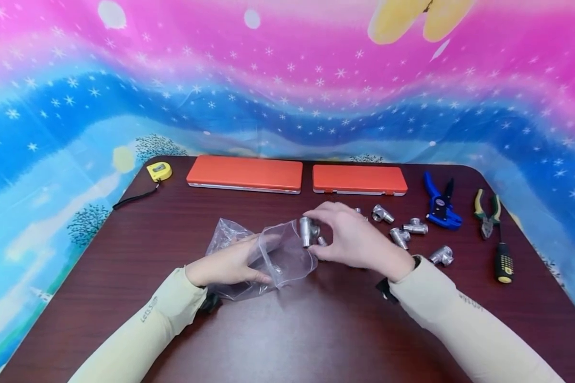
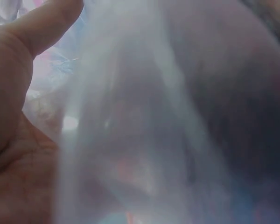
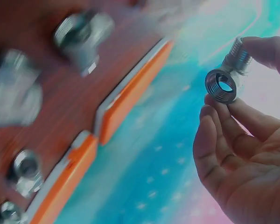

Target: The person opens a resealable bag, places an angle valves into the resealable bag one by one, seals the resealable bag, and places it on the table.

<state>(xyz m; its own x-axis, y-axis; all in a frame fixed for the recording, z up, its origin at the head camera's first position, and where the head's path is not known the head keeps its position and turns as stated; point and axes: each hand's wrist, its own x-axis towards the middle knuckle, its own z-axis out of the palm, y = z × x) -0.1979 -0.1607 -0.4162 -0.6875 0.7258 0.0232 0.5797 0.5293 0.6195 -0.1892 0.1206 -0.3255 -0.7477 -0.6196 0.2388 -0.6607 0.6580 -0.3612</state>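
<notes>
My left hand (image 1: pixel 230 266) grips a clear plastic bag (image 1: pixel 263 255) on the dark wooden table (image 1: pixel 287 319), holding its mouth open toward the right. In the left wrist view the bag film (image 2: pixel 154 116) fills the frame beside my palm (image 2: pixel 14 140). My right hand (image 1: pixel 350 234) pinches a silver threaded metal pipe fitting (image 1: pixel 309 231) right at the bag's mouth. The right wrist view shows that fitting (image 3: pixel 226 77) held between thumb and fingertips, its threaded opening facing the camera.
Several loose silver fittings (image 1: pixel 414 227) lie right of my right hand. Two orange cases (image 1: pixel 245 173) (image 1: pixel 359 179) lie along the far edge. A yellow tape measure (image 1: pixel 159 171) sits far left; blue cutters (image 1: pixel 441 205), pliers (image 1: pixel 487 213) and a screwdriver (image 1: pixel 503 260) lie at the right.
</notes>
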